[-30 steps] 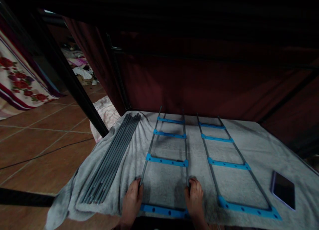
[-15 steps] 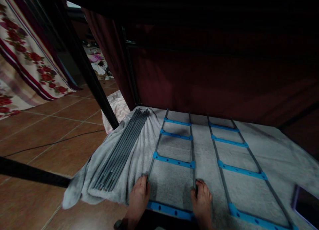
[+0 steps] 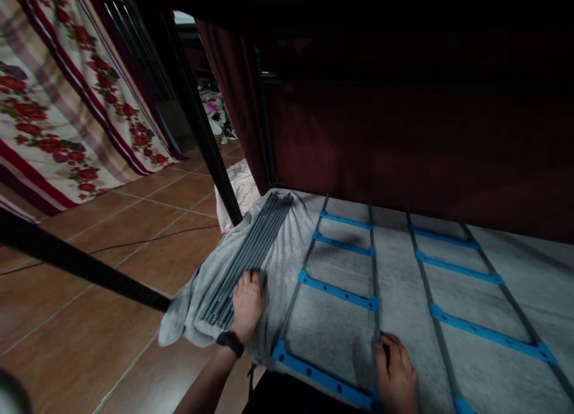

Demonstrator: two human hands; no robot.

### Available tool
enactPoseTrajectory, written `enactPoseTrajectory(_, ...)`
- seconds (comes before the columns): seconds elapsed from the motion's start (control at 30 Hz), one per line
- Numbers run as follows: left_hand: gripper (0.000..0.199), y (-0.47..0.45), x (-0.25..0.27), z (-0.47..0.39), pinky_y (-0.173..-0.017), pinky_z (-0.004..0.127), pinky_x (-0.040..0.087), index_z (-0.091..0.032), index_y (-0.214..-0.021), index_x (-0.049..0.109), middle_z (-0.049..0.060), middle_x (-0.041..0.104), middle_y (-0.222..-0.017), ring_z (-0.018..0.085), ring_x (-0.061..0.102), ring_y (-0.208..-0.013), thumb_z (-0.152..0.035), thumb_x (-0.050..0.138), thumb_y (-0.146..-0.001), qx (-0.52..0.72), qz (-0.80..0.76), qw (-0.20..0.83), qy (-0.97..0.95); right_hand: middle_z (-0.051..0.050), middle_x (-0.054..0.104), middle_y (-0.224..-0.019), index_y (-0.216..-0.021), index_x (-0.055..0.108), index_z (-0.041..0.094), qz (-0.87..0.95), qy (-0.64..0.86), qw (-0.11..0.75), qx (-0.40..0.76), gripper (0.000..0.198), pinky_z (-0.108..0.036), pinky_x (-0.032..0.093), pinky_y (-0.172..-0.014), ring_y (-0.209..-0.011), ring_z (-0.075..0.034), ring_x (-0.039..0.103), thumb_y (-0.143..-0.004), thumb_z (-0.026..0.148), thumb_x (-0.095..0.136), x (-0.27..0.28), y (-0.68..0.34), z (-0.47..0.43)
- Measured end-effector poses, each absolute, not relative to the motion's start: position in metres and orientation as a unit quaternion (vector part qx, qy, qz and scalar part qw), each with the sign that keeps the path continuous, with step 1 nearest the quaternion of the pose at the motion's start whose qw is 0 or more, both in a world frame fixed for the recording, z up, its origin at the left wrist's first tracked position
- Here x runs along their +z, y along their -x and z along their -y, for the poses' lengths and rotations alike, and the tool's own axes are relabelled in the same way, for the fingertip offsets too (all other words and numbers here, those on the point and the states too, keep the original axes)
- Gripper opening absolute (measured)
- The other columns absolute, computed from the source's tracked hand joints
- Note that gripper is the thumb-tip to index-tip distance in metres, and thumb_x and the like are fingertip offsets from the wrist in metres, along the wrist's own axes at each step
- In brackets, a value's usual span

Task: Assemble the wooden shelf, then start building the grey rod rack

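My left hand (image 3: 248, 303), with a dark band on its wrist, lies on the right edge of a bundle of grey rods (image 3: 251, 241). Its fingers reach forward over the rods and do not wrap round any. My right hand (image 3: 395, 369) is curled around the right grey side rod of the nearer ladder-like frame (image 3: 338, 293), close to its bottom blue crosspiece. Blue crosspieces with holes join this frame's two side rods. A second, similar frame (image 3: 482, 328) lies to its right, its lower end cut off by the picture edge.
Everything lies on a grey blanket (image 3: 399, 270) over a low bed. Black metal posts (image 3: 210, 145) and a bar (image 3: 89, 267) stand at the left. Dark red cloth (image 3: 359, 145) hangs behind. A floral curtain (image 3: 103, 85) and a thin cable (image 3: 147, 241) are over the tiled floor.
My left hand has left the nearer frame's left side rod and moved left onto the rod bundle. My right hand stays on the right side rod. The view has turned left.
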State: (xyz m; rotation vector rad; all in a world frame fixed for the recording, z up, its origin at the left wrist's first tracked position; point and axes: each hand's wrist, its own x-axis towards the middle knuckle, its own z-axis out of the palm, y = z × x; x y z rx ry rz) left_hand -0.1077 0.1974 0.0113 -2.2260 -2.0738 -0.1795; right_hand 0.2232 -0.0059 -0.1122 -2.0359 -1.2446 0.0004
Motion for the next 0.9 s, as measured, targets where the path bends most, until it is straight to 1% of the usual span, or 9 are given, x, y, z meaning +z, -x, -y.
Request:
enactPoseTrajectory(0.1, 0.042, 0.107, 0.011, -0.214, -0.087, 0.041, 0.051, -0.011, -0.123, 0.064, 0.018, 0.063, -0.116, 0.030, 0.059, -0.108, -0.007, 0.031, -0.097, -0.017, 0.688, 0.067, 0.722, -0.017, 0.072, -0.113, -0.110, 0.066, 0.019, 0.479, 0.795, 0.372, 0.005, 0.061, -0.048, 0.047, -0.095, -0.111, -0.034, 0.065, -0.099, 0.068, 0.031, -0.113, -0.224, 0.006)
enactPoseTrajectory(0.3, 0.040, 0.099, 0.012, -0.229, -0.084, 0.040, 0.053, -0.007, -0.110, 0.068, 0.020, 0.062, -0.110, 0.031, 0.060, -0.108, -0.007, 0.030, -0.097, -0.021, 0.709, 0.069, 0.702, -0.017, 0.073, -0.112, -0.109, 0.067, 0.020, 0.470, 0.798, 0.377, 0.006, 0.064, -0.048, 0.048, -0.093, -0.109, -0.034, 0.066, -0.098, 0.071, 0.030, -0.110, -0.222, 0.005)
enactPoseTrajectory(0.43, 0.046, 0.102, 0.011, -0.234, -0.083, 0.040, 0.053, -0.007, -0.111, 0.068, 0.020, 0.064, -0.107, 0.031, 0.062, -0.107, -0.004, 0.024, -0.097, -0.022, 0.697, 0.068, 0.713, -0.017, 0.072, -0.113, -0.109, 0.066, 0.020, 0.476, 0.798, 0.370, 0.004, 0.062, -0.049, 0.047, -0.096, -0.111, -0.035, 0.065, -0.099, 0.069, 0.030, -0.109, -0.221, 0.005)
enactPoseTrajectory(0.53, 0.045, 0.100, 0.009, -0.234, -0.082, 0.039, 0.053, -0.007, -0.110, 0.069, 0.022, 0.065, -0.110, 0.031, 0.062, -0.109, -0.004, 0.026, -0.096, -0.012, 0.691, 0.054, 0.721, -0.017, 0.072, -0.114, -0.110, 0.065, 0.020, 0.475, 0.803, 0.361, 0.002, 0.060, -0.050, 0.046, -0.097, -0.112, -0.036, 0.064, -0.100, 0.067, 0.030, -0.107, -0.220, 0.005)
enactPoseTrajectory(0.6, 0.040, 0.098, 0.011, -0.234, -0.083, 0.039, 0.053, -0.007, -0.107, 0.070, 0.022, 0.066, -0.111, 0.032, 0.063, -0.110, -0.005, 0.032, -0.094, 0.000, 0.701, 0.034, 0.712, -0.017, 0.072, -0.114, -0.110, 0.065, 0.020, 0.476, 0.801, 0.363, 0.003, 0.060, -0.051, 0.046, -0.097, -0.112, -0.036, 0.064, -0.099, 0.067, 0.031, -0.107, -0.219, 0.005)
enactPoseTrajectory(0.67, 0.031, 0.097, 0.014, -0.235, -0.084, 0.039, 0.053, -0.007, -0.105, 0.070, 0.022, 0.067, -0.111, 0.033, 0.064, -0.112, -0.013, 0.042, -0.093, 0.006, 0.710, 0.006, 0.704, -0.017, 0.072, -0.114, -0.109, 0.065, 0.020, 0.473, 0.799, 0.370, 0.006, 0.060, -0.052, 0.047, -0.097, -0.112, -0.036, 0.065, -0.099, 0.068, 0.031, -0.108, -0.219, 0.004)
enactPoseTrajectory(0.73, 0.029, 0.101, 0.019, -0.236, -0.082, 0.038, 0.053, -0.007, -0.109, 0.067, 0.022, 0.069, -0.109, 0.033, 0.067, -0.109, -0.020, 0.047, -0.093, -0.011, 0.718, -0.020, 0.696, -0.016, 0.072, -0.113, -0.110, 0.065, 0.020, 0.468, 0.797, 0.383, 0.013, 0.058, -0.052, 0.047, -0.098, -0.112, -0.035, 0.065, -0.099, 0.067, 0.033, -0.109, -0.219, 0.004)
enactPoseTrajectory(0.8, 0.031, 0.104, 0.024, -0.235, -0.078, 0.036, 0.054, -0.009, -0.114, 0.063, 0.019, 0.071, -0.102, 0.030, 0.070, -0.099, -0.025, 0.044, -0.095, -0.056, 0.723, -0.057, 0.687, -0.015, 0.071, -0.113, -0.111, 0.065, 0.021, 0.459, 0.790, 0.407, 0.022, 0.053, -0.052, 0.047, -0.101, -0.112, -0.034, 0.065, -0.099, 0.065, 0.036, -0.108, -0.219, 0.005)
enactPoseTrajectory(0.9, 0.025, 0.100, 0.030, -0.225, -0.078, 0.035, 0.053, -0.016, -0.108, 0.057, 0.011, 0.071, -0.092, 0.024, 0.071, -0.086, -0.030, 0.039, -0.099, -0.175, 0.669, -0.169, 0.702, -0.015, 0.069, -0.118, -0.115, 0.064, 0.021, 0.437, 0.778, 0.451, 0.033, 0.048, -0.053, 0.043, -0.108, -0.118, -0.033, 0.062, -0.099, 0.059, 0.040, -0.095, -0.219, 0.002)
